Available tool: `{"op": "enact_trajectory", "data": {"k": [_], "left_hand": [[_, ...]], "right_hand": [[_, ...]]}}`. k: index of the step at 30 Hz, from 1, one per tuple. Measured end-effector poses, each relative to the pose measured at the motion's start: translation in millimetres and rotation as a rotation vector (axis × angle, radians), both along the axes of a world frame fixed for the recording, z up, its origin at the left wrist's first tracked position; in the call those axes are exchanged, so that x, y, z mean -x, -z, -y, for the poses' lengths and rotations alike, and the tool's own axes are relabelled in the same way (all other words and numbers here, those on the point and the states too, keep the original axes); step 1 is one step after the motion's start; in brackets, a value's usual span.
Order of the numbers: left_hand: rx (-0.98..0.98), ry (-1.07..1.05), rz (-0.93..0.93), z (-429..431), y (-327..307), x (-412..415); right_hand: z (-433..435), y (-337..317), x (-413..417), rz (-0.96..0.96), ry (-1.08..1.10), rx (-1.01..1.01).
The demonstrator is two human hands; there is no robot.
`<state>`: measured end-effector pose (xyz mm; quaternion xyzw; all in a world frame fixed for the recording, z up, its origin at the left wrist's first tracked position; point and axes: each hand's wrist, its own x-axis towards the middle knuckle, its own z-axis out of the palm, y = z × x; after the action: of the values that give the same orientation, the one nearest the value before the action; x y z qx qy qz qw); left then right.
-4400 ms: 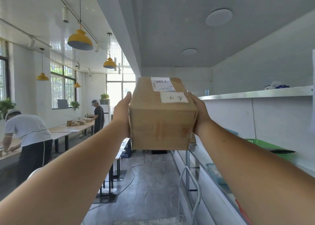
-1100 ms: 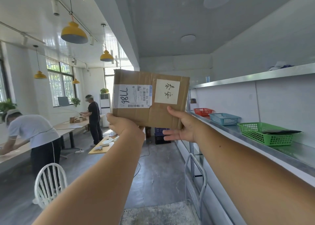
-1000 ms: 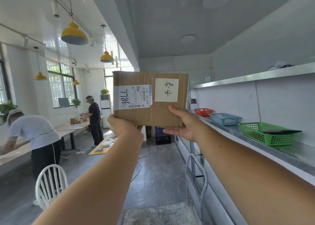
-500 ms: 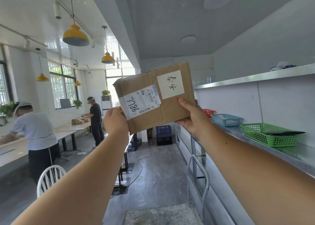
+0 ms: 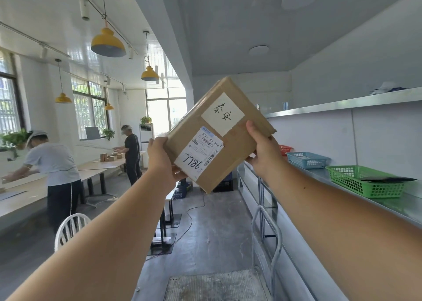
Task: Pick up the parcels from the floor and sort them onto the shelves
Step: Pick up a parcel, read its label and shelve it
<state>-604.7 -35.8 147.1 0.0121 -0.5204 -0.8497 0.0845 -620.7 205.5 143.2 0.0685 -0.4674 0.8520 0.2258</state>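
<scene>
My left hand (image 5: pixel 161 158) and right hand (image 5: pixel 262 151) keep their grip clamped on opposite edges of the parcel (image 5: pixel 219 138), held in the air ahead and now tipped cornerwise instead of level, labels toward me, so choosing its shelf (image 5: pixel 406 207) likely comes next.

left hand (image 5: pixel 159 158) fingers mostly behind parcel (image 5: pixel 235 148); shipping label (image 5: pixel 199 156) fine print unreadable

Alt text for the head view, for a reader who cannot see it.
Left hand and right hand hold a tilted cardboard parcel with a shipping label marked 7786 and a handwritten note. A metal shelf at right carries a green basket, a blue basket and a red basket.
</scene>
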Motion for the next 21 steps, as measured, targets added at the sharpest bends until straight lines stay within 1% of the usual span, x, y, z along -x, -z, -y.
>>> {"op": "enact_trajectory", "data": {"k": [5, 8, 11, 13, 16, 18, 21], "left_hand": [[-0.035, -0.004, 0.044, 5.3, 13.7, 12.1], [-0.07, 0.019, 0.053, 5.9, 22.7, 13.7], [-0.037, 0.018, 0.086, 1.3, 25.9, 12.3], [0.004, 0.027, 0.087, -2.2, 25.8, 11.2], [0.065, 0.105, 0.069, -7.2, 21.5, 9.9], [0.118, 0.153, 0.06, -11.6, 18.7, 10.0], [0.122, 0.132, 0.068, -19.4, 18.7, 11.4]], "right_hand": [[3.2, -4.0, -6.8, 0.027, -0.065, -0.169], [4.3, -5.7, -6.0, 0.013, -0.124, -0.177], [9.7, -7.2, -8.0, 0.022, -0.156, -0.21], [12.5, -6.7, -9.9, 0.029, -0.12, -0.234], [10.7, -2.8, -5.7, 0.025, -0.045, -0.237], [10.8, -0.8, -5.3, -0.003, -0.056, -0.27], [12.4, 0.8, -5.6, -0.005, -0.063, -0.298]]}}
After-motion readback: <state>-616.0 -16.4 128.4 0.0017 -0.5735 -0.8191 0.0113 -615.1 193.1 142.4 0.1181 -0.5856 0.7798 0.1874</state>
